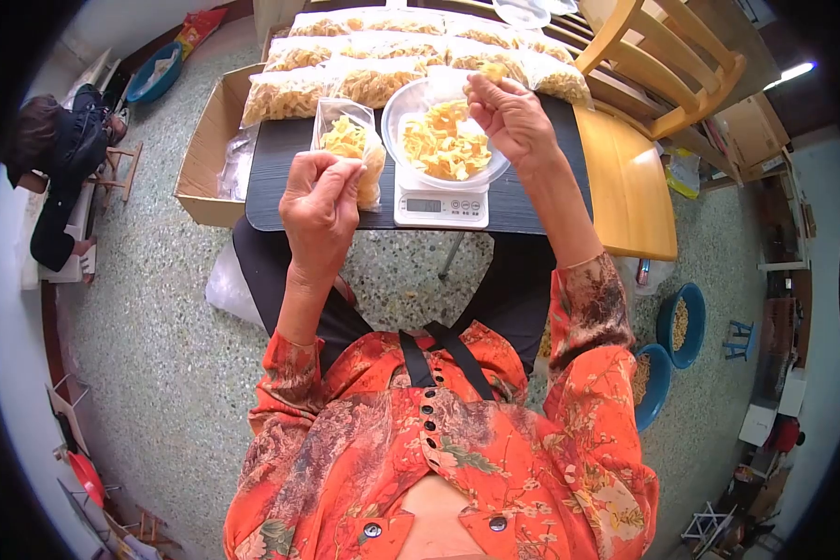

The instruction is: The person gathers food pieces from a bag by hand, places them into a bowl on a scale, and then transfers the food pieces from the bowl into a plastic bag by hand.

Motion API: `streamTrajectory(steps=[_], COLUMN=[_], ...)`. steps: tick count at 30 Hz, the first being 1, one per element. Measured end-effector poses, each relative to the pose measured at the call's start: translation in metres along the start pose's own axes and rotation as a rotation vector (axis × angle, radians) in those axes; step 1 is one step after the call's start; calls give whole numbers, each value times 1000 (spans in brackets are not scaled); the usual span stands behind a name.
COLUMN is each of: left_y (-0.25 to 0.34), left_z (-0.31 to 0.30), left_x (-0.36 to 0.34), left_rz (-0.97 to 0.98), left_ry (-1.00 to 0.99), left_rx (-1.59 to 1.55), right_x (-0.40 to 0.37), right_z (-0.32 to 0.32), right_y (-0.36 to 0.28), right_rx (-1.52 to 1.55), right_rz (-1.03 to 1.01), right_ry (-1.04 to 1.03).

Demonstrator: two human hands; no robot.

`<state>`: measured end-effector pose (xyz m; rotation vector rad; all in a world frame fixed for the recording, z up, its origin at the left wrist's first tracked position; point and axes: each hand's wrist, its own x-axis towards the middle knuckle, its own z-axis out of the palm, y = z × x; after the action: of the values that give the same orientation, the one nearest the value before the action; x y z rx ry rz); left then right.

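Note:
My left hand [321,203] is closed, its fingertips pinched at the near side of an open clear bag [369,173] with yellow dried pieces in it. A white bowl [394,140] of yellow curled pieces [448,142] rests on a white digital scale [441,207]; the digits are too small to read. Above the bowl's right rim, my right hand [513,121] is raised with a yellowish piece [497,70] pinched between its fingertips.
Rows of filled clear bags [383,81] line the far side of the dark table [280,168]. A cardboard box [207,154] stands left, a wooden chair [667,75] right. Blue basins [664,387] sit on the floor. Another person [61,159] sits far left.

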<state>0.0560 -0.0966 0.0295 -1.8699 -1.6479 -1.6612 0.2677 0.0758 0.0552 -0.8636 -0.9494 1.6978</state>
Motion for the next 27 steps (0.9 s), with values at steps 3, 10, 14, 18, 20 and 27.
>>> streamTrajectory(steps=[3, 10, 14, 18, 20, 27], left_y=[2, 3, 3, 3, 2, -2], left_z=[2, 4, 5, 0, -1, -4], left_x=[-1, -1, -1, 0, -1, -5], left_rz=[-10, -5, 18, 5, 4, 12], left_ry=[10, 3, 16, 23, 23, 30], left_rx=[-15, -31, -27, -18, -14, -13], right_x=[-9, -43, -39, -36, -36, -56], right_z=[0, 66, 87, 89, 87, 84], right_y=[0, -1, 19, 24, 24, 21], right_rx=[71, -557, -863, -1077, -1082, -1458], right_rz=[58, -306, -578, -664, -888, -791], right_ry=[-15, -306, -349, -435, -394, -681])
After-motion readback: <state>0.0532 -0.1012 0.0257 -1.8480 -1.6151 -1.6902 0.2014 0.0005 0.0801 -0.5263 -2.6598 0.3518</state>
